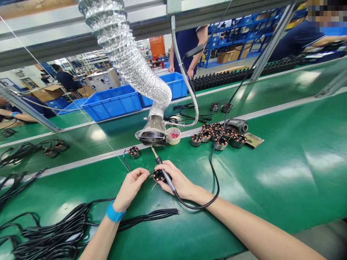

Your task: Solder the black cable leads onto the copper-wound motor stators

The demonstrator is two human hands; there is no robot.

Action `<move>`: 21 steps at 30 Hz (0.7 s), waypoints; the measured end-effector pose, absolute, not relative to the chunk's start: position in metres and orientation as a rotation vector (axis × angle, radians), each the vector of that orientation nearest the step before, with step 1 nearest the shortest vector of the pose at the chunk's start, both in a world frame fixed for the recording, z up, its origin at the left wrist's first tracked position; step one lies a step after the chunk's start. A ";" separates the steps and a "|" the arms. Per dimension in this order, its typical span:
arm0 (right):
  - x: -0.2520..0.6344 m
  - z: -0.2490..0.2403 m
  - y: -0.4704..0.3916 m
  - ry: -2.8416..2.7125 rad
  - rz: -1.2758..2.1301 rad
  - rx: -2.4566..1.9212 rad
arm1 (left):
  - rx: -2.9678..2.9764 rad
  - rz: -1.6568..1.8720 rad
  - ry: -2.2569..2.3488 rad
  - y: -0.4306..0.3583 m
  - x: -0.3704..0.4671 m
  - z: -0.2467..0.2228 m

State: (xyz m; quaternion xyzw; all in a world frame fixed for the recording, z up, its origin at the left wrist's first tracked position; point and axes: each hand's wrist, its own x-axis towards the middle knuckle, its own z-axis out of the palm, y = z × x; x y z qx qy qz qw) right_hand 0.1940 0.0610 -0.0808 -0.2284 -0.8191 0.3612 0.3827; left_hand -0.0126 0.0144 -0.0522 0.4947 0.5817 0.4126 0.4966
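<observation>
A soldering iron (166, 176) lies across my right hand (177, 180), whose fingers are wrapped round a small motor stator (158, 175) with copper windings. The iron's tip points up and away, just below the fume hood's fan (153, 139). Thin pale wires stick out from the stator's left side. My left hand (135, 182), with a blue band on the wrist, is pinched close to the stator's left; a thin wire end shows at its fingertips. Another stator (133, 152) with dark wires stands beyond my left hand.
Several stators (216, 131) cluster at the right beside a roll of tape (174, 136). Black cables (54, 231) lie at the lower left. A silver duct (135, 61) hangs overhead. Blue bins (114, 103) and a standing person (187, 47) are beyond the bench.
</observation>
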 end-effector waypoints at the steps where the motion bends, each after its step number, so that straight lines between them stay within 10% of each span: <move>1: 0.194 -0.081 0.061 -2.090 0.923 -0.579 | 1.171 1.021 1.394 0.015 -0.011 -0.053; 21: 0.195 -0.086 0.059 -1.969 0.830 -0.668 | 1.342 0.714 1.312 0.007 -0.014 -0.052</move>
